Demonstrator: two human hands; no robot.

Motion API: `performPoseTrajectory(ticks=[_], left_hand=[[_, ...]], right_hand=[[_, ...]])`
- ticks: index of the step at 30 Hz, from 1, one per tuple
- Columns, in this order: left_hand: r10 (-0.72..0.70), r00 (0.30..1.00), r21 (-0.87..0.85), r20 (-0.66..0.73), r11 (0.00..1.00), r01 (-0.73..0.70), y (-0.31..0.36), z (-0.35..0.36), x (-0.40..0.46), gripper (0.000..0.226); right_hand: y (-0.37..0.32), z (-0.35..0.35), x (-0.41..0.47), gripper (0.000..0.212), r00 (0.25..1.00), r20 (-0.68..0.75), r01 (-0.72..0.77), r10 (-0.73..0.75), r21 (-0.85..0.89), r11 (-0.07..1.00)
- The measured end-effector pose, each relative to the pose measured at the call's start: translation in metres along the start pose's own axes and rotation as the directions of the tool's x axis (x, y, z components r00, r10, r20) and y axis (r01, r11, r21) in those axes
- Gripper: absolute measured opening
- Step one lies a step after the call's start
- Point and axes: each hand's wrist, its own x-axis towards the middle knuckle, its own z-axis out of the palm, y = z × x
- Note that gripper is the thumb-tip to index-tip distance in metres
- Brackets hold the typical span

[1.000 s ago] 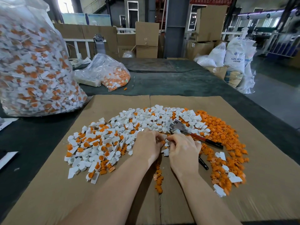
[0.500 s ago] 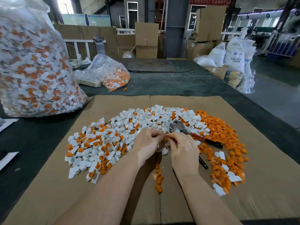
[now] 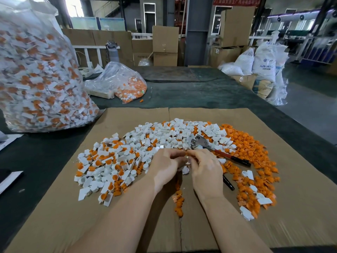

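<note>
Left grip (image 3: 164, 167) and right grip (image 3: 206, 168) pinching small orange piece (image 3: 186, 153), fingertips closer than before, pliers (image 3: 200, 142) unmoved

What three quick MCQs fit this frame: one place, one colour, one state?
1. Where do the pliers lie? A on the loose parts, beside the right hand; B on the floor; C in a hand.
2. Loose parts' colours? A blue, green; B white, orange; C black, yellow.
3. Left hand and right hand? A flat, idle; B pinching a small part between them; C apart, raised.
A: head rests on the pile. B: only those colours show. B: fingertips meet on it.
</note>
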Motion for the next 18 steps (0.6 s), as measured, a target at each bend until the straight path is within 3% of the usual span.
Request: performPoseTrajectory(ticks=[2, 5, 8, 11, 14, 16, 18], left_hand=[[0.017, 1.000, 0.214, -0.026, 0.977, -0.011, -0.003, 0.001, -0.001, 0.022], [0.112, 0.992, 0.571, -0.060, 0.819, -0.058, -0.007, 0.003, -0.003, 0.021], [0.148, 0.988, 0.673, -0.043, 0.736, -0.081, -0.010, 0.004, -0.004, 0.025], [0.194, 0.980, 0.586, -0.039, 0.799, -0.135, -0.013, 0.006, -0.006, 0.015], [0.162, 0.982, 0.289, -0.091, 0.948, -0.130, -0.016, 0.007, -0.010, 0.017], [0.119, 0.982, 0.160, -0.146, 0.983, -0.095, -0.016, 0.005, -0.011, 0.013], [0.117, 0.973, 0.154, -0.198, 0.984, -0.087, -0.018, 0.004, -0.009, 0.008]], right_hand=[[0.001, 0.001, 0.000, 0.014, 1.000, -0.020, -0.018, 0.018, 0.014, 1.000], [0.003, 0.002, 0.000, 0.011, 0.999, -0.014, -0.041, 0.041, 0.032, 0.999], [0.002, 0.003, -0.001, 0.009, 0.997, -0.017, -0.079, 0.079, 0.042, 0.996], [0.002, 0.003, -0.001, 0.009, 0.996, -0.023, -0.086, 0.087, 0.044, 0.995], [0.001, 0.001, -0.001, 0.011, 0.998, 0.010, -0.060, 0.060, 0.062, 0.996], [0.000, 0.000, -0.001, 0.013, 0.998, 0.040, -0.047, 0.044, 0.079, 0.996], [-0.001, 0.000, -0.001, 0.014, 0.996, 0.066, -0.061, 0.054, 0.103, 0.993]])
